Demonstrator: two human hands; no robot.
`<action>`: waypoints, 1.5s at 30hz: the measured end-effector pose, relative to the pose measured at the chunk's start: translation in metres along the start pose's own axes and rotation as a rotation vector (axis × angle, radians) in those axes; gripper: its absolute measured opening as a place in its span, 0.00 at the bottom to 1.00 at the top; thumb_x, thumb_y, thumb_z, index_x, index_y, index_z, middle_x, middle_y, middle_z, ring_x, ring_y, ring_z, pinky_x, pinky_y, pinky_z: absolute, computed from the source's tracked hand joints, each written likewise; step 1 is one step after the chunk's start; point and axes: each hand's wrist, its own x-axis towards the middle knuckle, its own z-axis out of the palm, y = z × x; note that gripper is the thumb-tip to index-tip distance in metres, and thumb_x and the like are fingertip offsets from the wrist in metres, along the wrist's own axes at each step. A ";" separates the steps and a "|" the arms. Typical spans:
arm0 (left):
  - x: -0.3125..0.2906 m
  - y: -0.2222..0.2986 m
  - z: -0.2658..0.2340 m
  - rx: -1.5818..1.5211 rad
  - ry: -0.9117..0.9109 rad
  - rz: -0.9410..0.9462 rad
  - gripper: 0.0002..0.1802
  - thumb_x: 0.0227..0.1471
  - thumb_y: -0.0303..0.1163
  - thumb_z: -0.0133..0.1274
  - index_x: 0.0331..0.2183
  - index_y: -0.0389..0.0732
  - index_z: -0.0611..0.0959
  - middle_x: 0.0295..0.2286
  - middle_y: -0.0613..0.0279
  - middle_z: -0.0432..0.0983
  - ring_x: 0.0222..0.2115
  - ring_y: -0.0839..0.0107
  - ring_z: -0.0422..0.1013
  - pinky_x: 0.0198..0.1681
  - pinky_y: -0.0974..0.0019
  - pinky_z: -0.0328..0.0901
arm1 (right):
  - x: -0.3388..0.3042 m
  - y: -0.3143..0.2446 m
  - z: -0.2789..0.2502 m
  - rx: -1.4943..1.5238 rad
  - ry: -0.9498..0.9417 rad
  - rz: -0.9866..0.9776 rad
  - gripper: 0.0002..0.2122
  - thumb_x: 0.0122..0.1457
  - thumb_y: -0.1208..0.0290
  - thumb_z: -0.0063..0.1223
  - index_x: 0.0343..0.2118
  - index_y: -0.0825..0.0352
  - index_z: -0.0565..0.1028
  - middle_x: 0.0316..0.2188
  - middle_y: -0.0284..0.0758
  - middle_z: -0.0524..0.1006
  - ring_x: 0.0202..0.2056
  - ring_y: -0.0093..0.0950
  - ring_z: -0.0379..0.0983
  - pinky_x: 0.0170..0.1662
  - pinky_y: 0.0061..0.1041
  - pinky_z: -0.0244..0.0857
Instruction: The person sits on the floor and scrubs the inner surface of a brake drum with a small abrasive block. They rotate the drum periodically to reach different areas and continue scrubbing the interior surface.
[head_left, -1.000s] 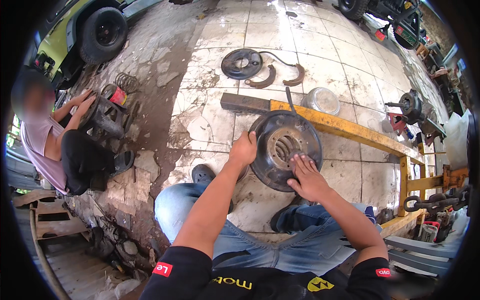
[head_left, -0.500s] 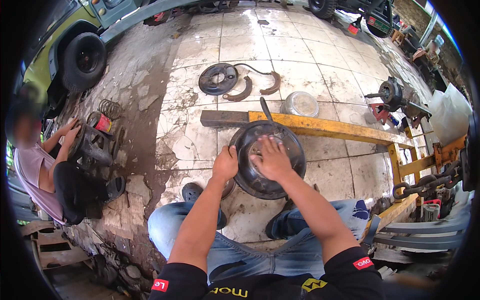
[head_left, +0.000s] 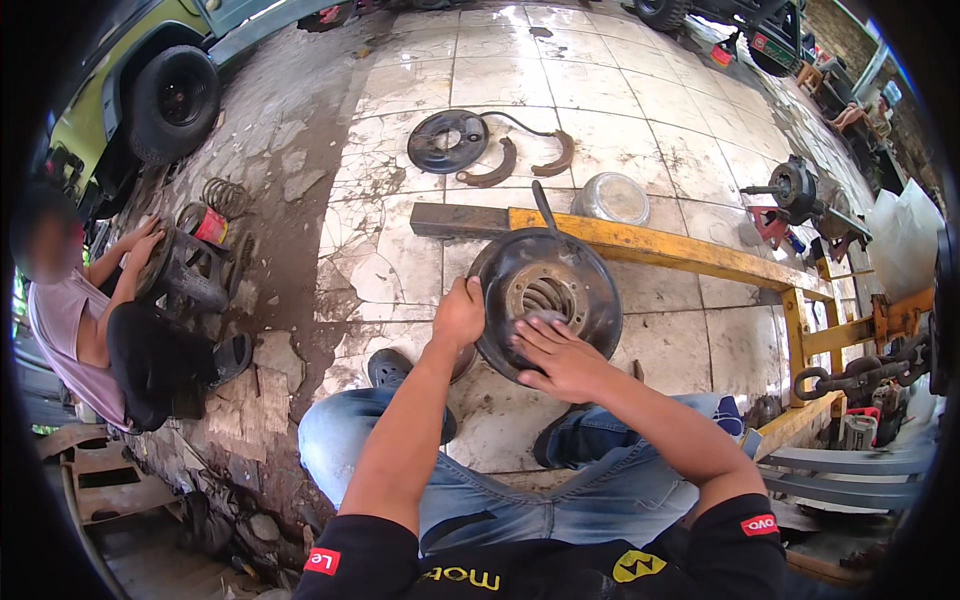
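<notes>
Head camera, looking down: a yellow beam (head_left: 660,250) runs across a cracked tile floor and serves as the landmark. On the wearer's side of the beam, near its dark left part, a round black metal plate (head_left: 595,300) is held over the lap area, its upper edge overlapping the beam in view. Coils of a spring (head_left: 545,293) show through its centre hole. The left hand (head_left: 461,312) grasps the plate's left rim, fingers curled around the edge. The right hand (head_left: 562,358) lies across the plate's lower part with fingers stretched out; a greyish patch shows at the fingertips, and I cannot tell whether they hold anything.

Beyond the beam lie a second black plate (head_left: 430,150) and two curved brown pieces (head_left: 490,170). A silvery round container (head_left: 612,198) sits just beside its far edge. Well left of the beam, another person (head_left: 75,330) sits with both hands on a dark metal part (head_left: 190,275).
</notes>
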 end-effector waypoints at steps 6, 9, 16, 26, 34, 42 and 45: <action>0.003 0.004 0.001 0.031 0.015 -0.021 0.27 0.63 0.49 0.32 0.41 0.33 0.73 0.37 0.30 0.74 0.42 0.36 0.69 0.47 0.43 0.62 | 0.008 -0.005 0.011 -0.005 0.152 0.162 0.32 0.65 0.45 0.30 0.64 0.64 0.54 0.67 0.43 0.48 0.68 0.38 0.41 0.68 0.40 0.36; 0.002 0.006 0.003 0.048 0.020 -0.005 0.28 0.62 0.49 0.32 0.41 0.33 0.74 0.37 0.30 0.74 0.42 0.36 0.69 0.47 0.44 0.62 | -0.022 -0.004 0.018 -0.045 0.070 0.055 0.34 0.64 0.44 0.31 0.65 0.66 0.53 0.67 0.45 0.47 0.68 0.41 0.40 0.68 0.42 0.34; 0.003 0.013 0.003 0.059 0.034 0.037 0.28 0.63 0.48 0.31 0.40 0.31 0.74 0.37 0.30 0.74 0.42 0.37 0.69 0.47 0.45 0.63 | -0.016 0.042 0.025 -0.027 0.221 0.531 0.37 0.65 0.43 0.27 0.65 0.71 0.48 0.66 0.50 0.45 0.68 0.45 0.37 0.68 0.44 0.33; 0.002 0.009 -0.003 0.038 0.019 0.041 0.28 0.63 0.48 0.32 0.40 0.31 0.74 0.37 0.31 0.74 0.41 0.37 0.69 0.46 0.46 0.63 | 0.044 0.004 0.014 0.046 0.277 0.284 0.37 0.64 0.40 0.23 0.65 0.68 0.49 0.67 0.45 0.46 0.68 0.41 0.37 0.68 0.42 0.33; -0.002 0.014 -0.003 0.066 -0.003 0.008 0.28 0.64 0.48 0.32 0.40 0.31 0.73 0.37 0.32 0.74 0.41 0.37 0.69 0.46 0.47 0.63 | 0.036 0.028 0.015 0.030 0.301 0.668 0.37 0.64 0.42 0.27 0.64 0.72 0.53 0.66 0.50 0.47 0.68 0.45 0.38 0.68 0.43 0.35; 0.003 0.002 -0.002 0.035 0.030 0.031 0.28 0.64 0.47 0.32 0.40 0.31 0.74 0.38 0.32 0.74 0.41 0.37 0.69 0.46 0.47 0.63 | 0.008 0.002 0.020 0.005 0.168 0.037 0.31 0.66 0.46 0.28 0.64 0.65 0.54 0.66 0.44 0.51 0.67 0.40 0.42 0.68 0.42 0.36; -0.002 0.011 0.000 0.034 0.037 0.042 0.28 0.64 0.48 0.32 0.39 0.31 0.74 0.38 0.32 0.74 0.41 0.37 0.69 0.46 0.47 0.63 | -0.032 0.022 0.018 -0.084 0.122 0.174 0.34 0.65 0.44 0.26 0.65 0.68 0.52 0.66 0.45 0.49 0.68 0.41 0.41 0.68 0.41 0.35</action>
